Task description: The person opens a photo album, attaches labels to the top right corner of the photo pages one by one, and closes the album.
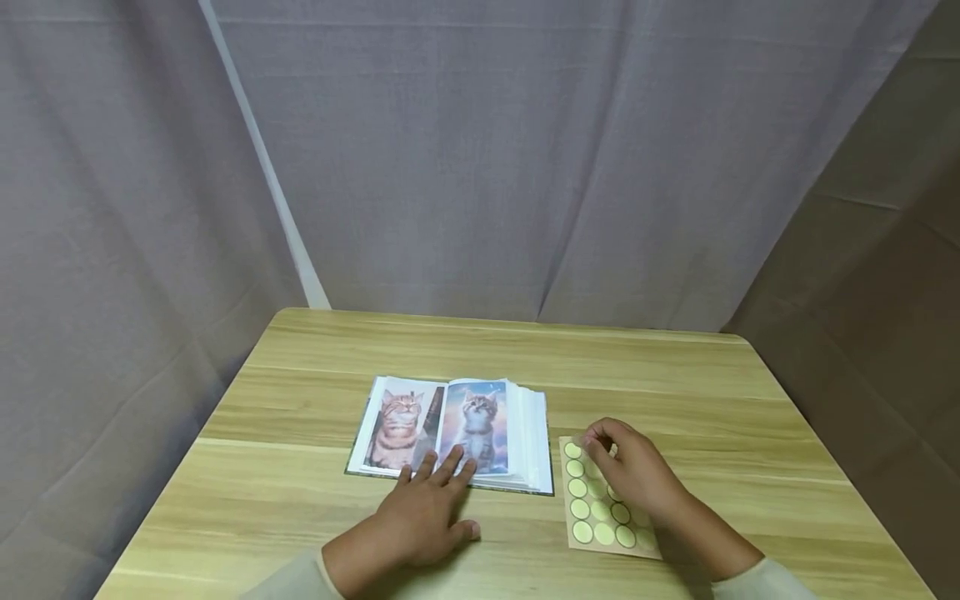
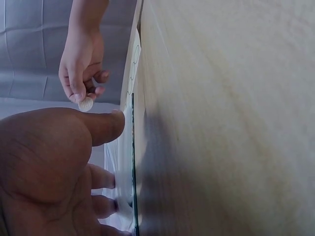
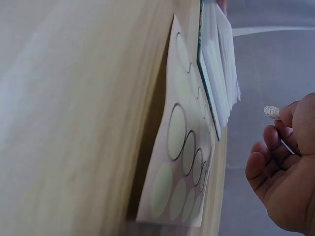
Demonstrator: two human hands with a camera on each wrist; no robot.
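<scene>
An album [image 1: 531, 442] lies spread on the table, with a cat picture [image 1: 397, 425] on its left page and a kitten picture [image 1: 476, 417] on its right page. My left hand [image 1: 426, 510] rests with spread, straight fingers on the album's lower edge, fingertips over the pictures. Between thumb and forefinger my right hand [image 1: 633, 467] pinches a small round sticker [image 3: 271, 112], pale with a printed design. This hand is above the upper part of a sticker sheet [image 1: 602, 533], which carries rows of pale yellow circles, some ringed dark; the hand hides part of the sheet.
The light wood table [image 1: 300, 400] carries the album near its middle and the sheet to the right of it. Grey curtains [image 1: 450, 167] hang behind the table and at both sides. One edge of the sheet lifts slightly off the tabletop in the right wrist view.
</scene>
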